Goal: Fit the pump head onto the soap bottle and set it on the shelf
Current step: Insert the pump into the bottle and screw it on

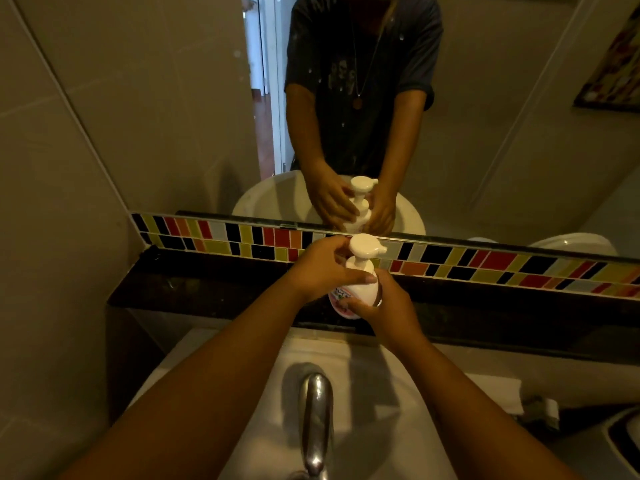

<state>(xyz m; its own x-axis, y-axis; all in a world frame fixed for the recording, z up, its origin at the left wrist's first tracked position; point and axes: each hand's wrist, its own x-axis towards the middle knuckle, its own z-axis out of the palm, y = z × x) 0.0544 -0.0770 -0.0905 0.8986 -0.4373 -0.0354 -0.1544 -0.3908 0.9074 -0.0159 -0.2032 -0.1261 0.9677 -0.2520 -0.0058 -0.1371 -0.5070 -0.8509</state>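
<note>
A white soap bottle [356, 294] with a pink label stands upright over the dark shelf [214, 289], between my two hands. The white pump head [365, 247] sits on top of it, nozzle pointing right. My left hand [323, 268] wraps the pump collar and neck from the left, thumb across the front. My right hand [384, 304] grips the bottle's lower body from the right. Whether the bottle's base touches the shelf is hidden by my hands.
A mirror [173, 98] rises behind the shelf above a strip of coloured mosaic tiles [485, 261] and reflects the person and the bottle. Below the shelf lies a white sink [381, 393] with a chrome tap [315, 417]. A tiled wall [52, 237] closes the left side.
</note>
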